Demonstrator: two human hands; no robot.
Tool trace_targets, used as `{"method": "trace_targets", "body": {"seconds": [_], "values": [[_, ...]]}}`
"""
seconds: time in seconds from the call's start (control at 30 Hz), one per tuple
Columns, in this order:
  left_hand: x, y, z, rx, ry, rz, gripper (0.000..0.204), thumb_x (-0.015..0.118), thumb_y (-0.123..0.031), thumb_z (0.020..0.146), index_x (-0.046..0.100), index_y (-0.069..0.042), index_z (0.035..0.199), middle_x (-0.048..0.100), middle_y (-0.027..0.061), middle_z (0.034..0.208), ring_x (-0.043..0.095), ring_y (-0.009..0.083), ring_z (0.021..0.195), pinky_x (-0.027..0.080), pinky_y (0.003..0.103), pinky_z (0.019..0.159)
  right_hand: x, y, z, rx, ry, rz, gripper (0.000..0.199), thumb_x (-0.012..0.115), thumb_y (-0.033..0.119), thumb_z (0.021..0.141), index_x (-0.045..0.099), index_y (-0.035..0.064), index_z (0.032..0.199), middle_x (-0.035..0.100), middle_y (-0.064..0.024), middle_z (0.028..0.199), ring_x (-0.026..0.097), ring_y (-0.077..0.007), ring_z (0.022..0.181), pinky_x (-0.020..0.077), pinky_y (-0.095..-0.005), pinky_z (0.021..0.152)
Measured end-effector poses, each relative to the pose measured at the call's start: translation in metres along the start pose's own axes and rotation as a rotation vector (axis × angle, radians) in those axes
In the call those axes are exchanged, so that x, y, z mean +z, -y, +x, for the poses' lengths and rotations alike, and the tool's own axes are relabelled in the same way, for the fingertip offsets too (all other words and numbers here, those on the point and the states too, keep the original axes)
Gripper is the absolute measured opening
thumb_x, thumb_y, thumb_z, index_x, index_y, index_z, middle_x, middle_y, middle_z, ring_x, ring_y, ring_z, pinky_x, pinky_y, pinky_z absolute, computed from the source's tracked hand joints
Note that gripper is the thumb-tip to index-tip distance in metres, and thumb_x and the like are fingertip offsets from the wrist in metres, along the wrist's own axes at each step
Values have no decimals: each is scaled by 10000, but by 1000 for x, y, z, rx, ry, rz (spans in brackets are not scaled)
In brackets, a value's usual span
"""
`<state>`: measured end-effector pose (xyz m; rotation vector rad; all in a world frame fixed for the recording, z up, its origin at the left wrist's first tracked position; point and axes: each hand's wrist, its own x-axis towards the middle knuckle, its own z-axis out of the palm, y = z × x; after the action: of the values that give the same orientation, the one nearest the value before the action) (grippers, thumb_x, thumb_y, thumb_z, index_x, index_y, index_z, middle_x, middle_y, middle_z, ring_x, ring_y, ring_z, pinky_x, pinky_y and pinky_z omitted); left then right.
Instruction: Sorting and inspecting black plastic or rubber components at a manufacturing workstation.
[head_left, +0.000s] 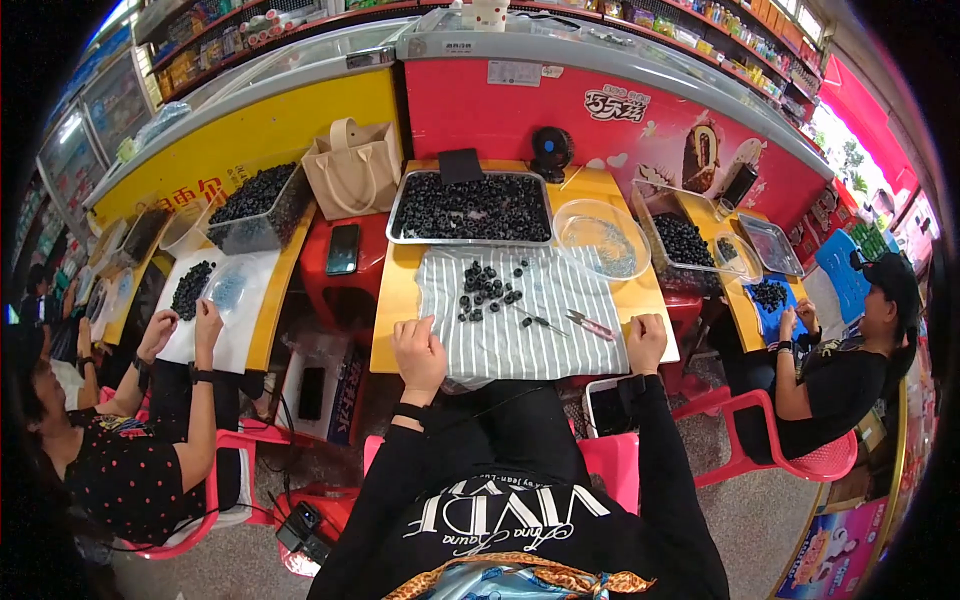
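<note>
Large white lettering, part block capitals and part script, runs over the black shirt (508, 508) at the bottom of the frame, seen upside down. The red freezer front (450, 115) at upper centre carries white outlined characters beside pictured chocolate ices, and a pale printed sheet (515, 73) sits above; the yellow front (350, 112) at upper left shows red characters.

In the middle, small black pieces (487, 288), rounded and dull-glossy, some showing a hole like thick rings, lie in a loose cluster on a grey-and-white striped cloth (585, 357). Many more fill the clear tray (470, 241) above, below a dark square card (460, 166). A clear round bowl (592, 214) stands to its right, touching the cloth's upper corner.

The left hand (420, 355) rests by the cloth's left edge, the right hand (647, 343) by its right edge; the fingers of both are curled into loose fists. Nearest the right hand lie pink-handled snips (592, 326) and a slender dark-handled tool (542, 322), both on the cloth over the yellow tabletop (397, 300).
</note>
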<state>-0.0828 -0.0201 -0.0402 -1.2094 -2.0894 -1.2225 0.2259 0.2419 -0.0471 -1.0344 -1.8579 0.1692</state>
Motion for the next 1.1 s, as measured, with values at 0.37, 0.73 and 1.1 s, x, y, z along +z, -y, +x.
{"method": "trace_targets", "body": {"seconds": [0.37,0.73,1.1], "values": [[0,-2,1,-7,-4,-42,283,554,15,716,653,-12,980,590,119,808,530,320,845,411,419,771,-3,1,-2,-13,18,19,84,658,17,782,579,8,753,534,-134,739,540,-327,704,425,-414,629],[-7,0,8,-127,70,-230,316,504,76,705,662,5,969,605,117,811,533,305,832,430,379,767,-8,3,0,-20,67,28,60,644,-5,791,585,3,783,542,-134,767,547,-311,731,439,-394,644],[-25,-59,25,-362,314,-629,215,587,42,808,673,10,1002,641,110,956,582,220,887,450,303,803,4,167,15,-137,531,281,166,661,-5,757,620,16,917,563,-137,814,568,-334,756,461,-399,657]]}}
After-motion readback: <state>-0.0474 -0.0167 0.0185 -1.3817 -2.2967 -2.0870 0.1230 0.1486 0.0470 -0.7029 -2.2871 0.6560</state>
